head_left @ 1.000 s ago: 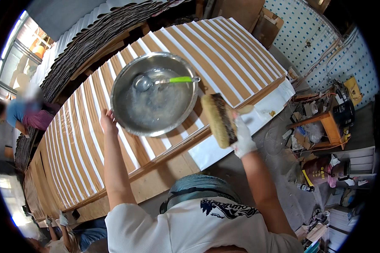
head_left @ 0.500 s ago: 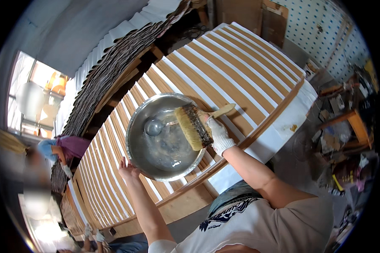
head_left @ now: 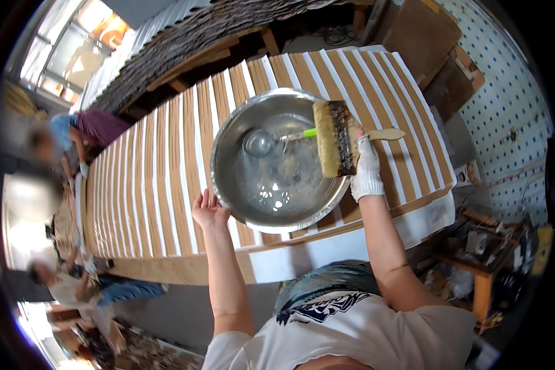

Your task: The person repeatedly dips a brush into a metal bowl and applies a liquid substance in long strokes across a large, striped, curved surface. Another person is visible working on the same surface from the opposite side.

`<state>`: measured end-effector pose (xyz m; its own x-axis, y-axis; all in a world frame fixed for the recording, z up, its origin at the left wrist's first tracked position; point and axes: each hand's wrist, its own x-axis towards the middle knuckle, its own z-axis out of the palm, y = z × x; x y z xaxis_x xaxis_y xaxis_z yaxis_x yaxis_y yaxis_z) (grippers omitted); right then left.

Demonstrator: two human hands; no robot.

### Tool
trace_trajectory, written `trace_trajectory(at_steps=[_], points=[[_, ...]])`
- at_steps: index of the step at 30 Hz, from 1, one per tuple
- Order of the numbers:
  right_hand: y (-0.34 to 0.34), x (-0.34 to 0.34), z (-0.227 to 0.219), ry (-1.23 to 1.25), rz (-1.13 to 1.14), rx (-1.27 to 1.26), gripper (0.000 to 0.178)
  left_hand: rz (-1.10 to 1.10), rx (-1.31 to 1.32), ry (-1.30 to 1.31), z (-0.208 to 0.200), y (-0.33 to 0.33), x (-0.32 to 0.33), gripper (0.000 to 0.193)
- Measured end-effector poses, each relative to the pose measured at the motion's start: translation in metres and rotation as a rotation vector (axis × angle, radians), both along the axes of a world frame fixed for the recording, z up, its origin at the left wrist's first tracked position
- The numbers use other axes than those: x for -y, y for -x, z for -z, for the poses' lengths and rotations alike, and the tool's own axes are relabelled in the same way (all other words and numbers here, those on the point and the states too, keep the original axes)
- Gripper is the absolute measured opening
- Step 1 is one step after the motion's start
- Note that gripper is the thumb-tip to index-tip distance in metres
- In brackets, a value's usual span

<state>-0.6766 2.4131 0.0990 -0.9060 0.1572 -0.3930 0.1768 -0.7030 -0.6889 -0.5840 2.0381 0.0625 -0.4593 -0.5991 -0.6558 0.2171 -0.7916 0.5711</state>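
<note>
A wide metal basin (head_left: 282, 226) with cloudy liquid sits on a surface of brown and white strips. A round-bowled ladle (head_left: 260, 143) with a bright green handle part lies inside it. My right hand (head_left: 368, 169), in a white glove, is closed on a wide brush (head_left: 336, 139) with pale yellow bristles, dark at their base, and a light wooden handle. The brush lies across the basin's right rim, bristles toward the liquid. My bare left hand (head_left: 211, 211) is at the basin's lower left rim, palm up, fingers apart, touching or very near it.
The striped stack (head_left: 166, 179) spreads far to the left, with white sheeting (head_left: 283, 264) along its near edge. Two co-workers (head_left: 74, 139) (head_left: 74, 287) are at its left end. Behind stands a rack of layered sheets (head_left: 185, 52). A cluttered wooden stand (head_left: 482, 293) is at right.
My view has turned, so the table now lies more level. The brush stays in my right hand at the basin's right rim, and more of the ladle's green handle shows.
</note>
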Motion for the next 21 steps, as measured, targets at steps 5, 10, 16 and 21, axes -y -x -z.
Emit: trace_trajectory(at_steps=[5,10,16,21], points=[[0.033,-0.046,0.044,-0.059,0.0,0.085,0.048,-0.029,0.023,0.05,0.002,0.006,-0.056,0.039],[0.029,-0.053,0.055,-0.058,-0.021,0.19,0.049,0.163,0.071,0.319,-0.014,-0.009,-0.079,0.036],[0.038,-0.072,0.06,-0.091,0.023,0.062,0.052,0.101,0.176,0.404,-0.025,-0.045,-0.098,0.023],[0.034,-0.056,0.026,-0.345,-0.074,-0.233,0.057,0.124,0.269,0.279,0.001,-0.11,-0.119,0.031]])
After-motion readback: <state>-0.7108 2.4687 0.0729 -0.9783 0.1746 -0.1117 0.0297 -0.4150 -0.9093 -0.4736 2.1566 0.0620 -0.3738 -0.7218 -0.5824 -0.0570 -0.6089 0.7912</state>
